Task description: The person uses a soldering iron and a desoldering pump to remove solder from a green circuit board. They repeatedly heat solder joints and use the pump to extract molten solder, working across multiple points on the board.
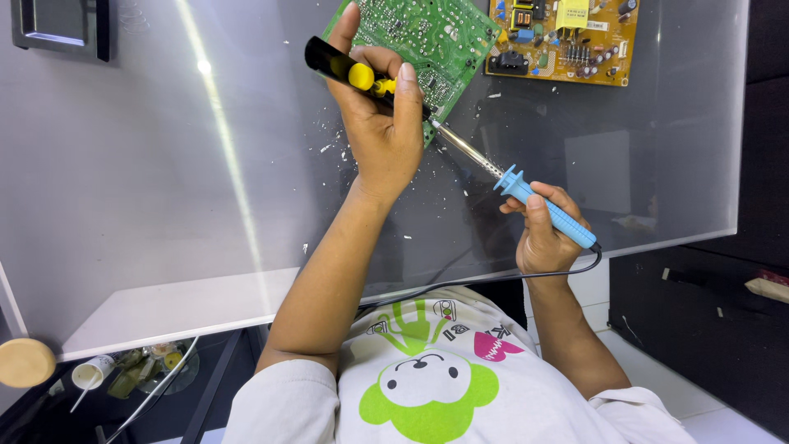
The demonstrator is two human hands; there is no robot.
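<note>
Left hand [380,123] and right hand [542,234], fingers curled tight.

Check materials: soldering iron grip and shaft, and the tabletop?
Soldering iron in the right hand: grip looks like matte blue plastic or rubber, ribbed with a flared guard; shaft looks like bare metal, with a bright silvery sheen. Tabletop: probably glass or clear acrylic, glossy, with a streak of light reflection and the floor visible through its edge.
</note>
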